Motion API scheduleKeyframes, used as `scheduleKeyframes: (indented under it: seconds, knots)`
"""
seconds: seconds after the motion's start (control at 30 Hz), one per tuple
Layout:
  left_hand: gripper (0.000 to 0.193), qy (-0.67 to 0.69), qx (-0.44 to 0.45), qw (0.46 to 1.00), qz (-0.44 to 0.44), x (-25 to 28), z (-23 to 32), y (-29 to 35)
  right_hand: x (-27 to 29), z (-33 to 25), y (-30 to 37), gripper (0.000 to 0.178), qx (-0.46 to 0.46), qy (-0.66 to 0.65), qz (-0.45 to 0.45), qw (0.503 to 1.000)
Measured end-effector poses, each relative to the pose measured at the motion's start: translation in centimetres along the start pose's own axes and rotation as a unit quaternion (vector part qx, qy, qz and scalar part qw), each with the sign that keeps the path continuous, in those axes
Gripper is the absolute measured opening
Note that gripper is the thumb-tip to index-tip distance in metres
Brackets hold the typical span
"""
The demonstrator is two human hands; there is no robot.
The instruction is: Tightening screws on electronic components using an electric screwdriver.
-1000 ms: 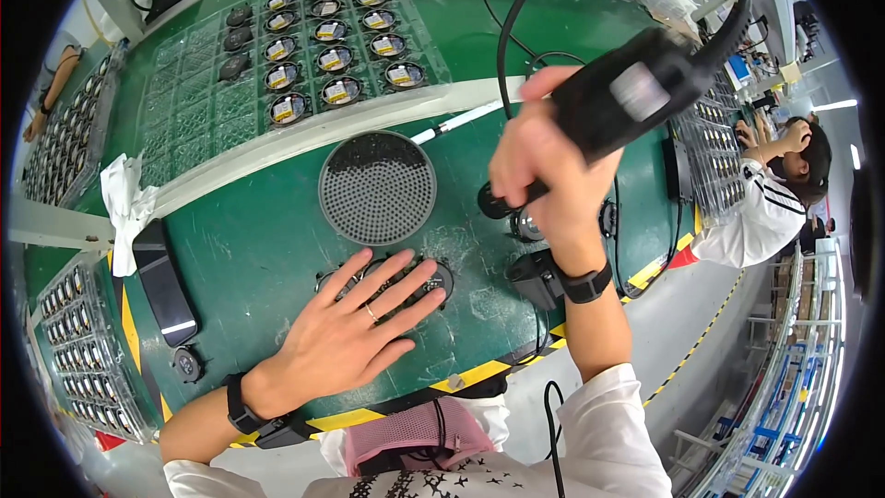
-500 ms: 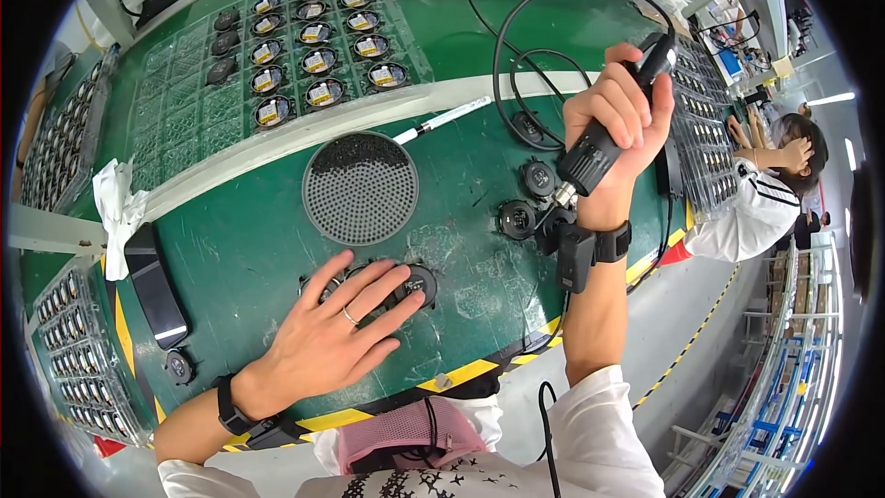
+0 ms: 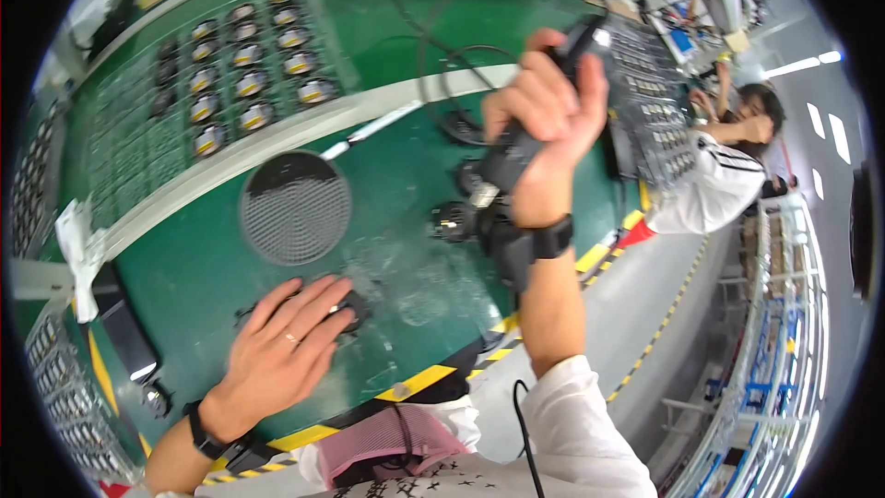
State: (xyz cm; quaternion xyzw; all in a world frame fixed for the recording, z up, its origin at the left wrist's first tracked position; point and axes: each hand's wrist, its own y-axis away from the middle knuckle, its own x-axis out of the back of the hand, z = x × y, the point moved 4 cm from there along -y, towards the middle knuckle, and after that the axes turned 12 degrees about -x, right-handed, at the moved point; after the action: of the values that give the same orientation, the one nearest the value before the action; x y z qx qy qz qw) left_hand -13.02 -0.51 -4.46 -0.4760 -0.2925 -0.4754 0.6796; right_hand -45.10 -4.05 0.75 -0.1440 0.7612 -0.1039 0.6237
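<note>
The right hand [image 3: 544,115] is clenched round a black corded driver [image 3: 516,152], held tilted with its tip pointing down toward a small black part [image 3: 454,219] on the green desk [image 3: 387,194]. The tip sits just above or beside that part; whether it touches cannot be told. The cable [image 3: 433,28] loops up and away toward the far edge of the desk.

The left hand [image 3: 281,350] lies flat, fingers spread, pressing on a dark round part [image 3: 355,306] near the near edge of the desk. Its grip is released: it holds the part down and grasps nothing. A round black mesh disc [image 3: 295,207] lies just beyond it, toward the middle. A tray [image 3: 244,74] of round pieces rests along the far left, behind a pale rail [image 3: 304,129]. Another tray of small parts [image 3: 659,124] stands at the right edge, where another person in a white sleeve [image 3: 705,184] works.

Risks, as judged:
- The driver is held at a slant. A tilted tip could slip off the small part and mark the desk.
- The cable loop hangs close to the right wrist and could snag, pulling the tool off line.
- The two hands work on different parts, well apart, so the small part under the driver appears unsteadied and could spin or shift.
</note>
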Motion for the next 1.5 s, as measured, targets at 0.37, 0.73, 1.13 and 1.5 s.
scheduleKeyframes:
  seconds: [0.37, 0.73, 1.13, 1.5]
  knots:
    - [0.042, 0.016, 0.011, 1.000, -0.006, 0.3, -0.3, 0.1, 2.1, 3.4, -0.9, 0.034, -0.036, 0.061, 0.018, 0.997]
    - [0.045, 0.023, 0.017, 1.000, -0.003, 0.4, 0.0, -0.4, 2.0, 5.3, -0.8, 0.027, -0.064, 0.125, 0.082, 0.987]
    - [0.044, 0.025, 0.017, 1.000, -0.002, 0.5, 0.1, -0.2, 2.4, 6.3, -0.9, 0.023, -0.089, 0.115, 0.086, 0.986]
    - [0.044, 0.015, 0.011, 1.000, -0.006, 1.0, 0.2, -0.2, 2.5, 7.1, -1.3, 0.027, -0.110, 0.144, 0.091, 0.979]
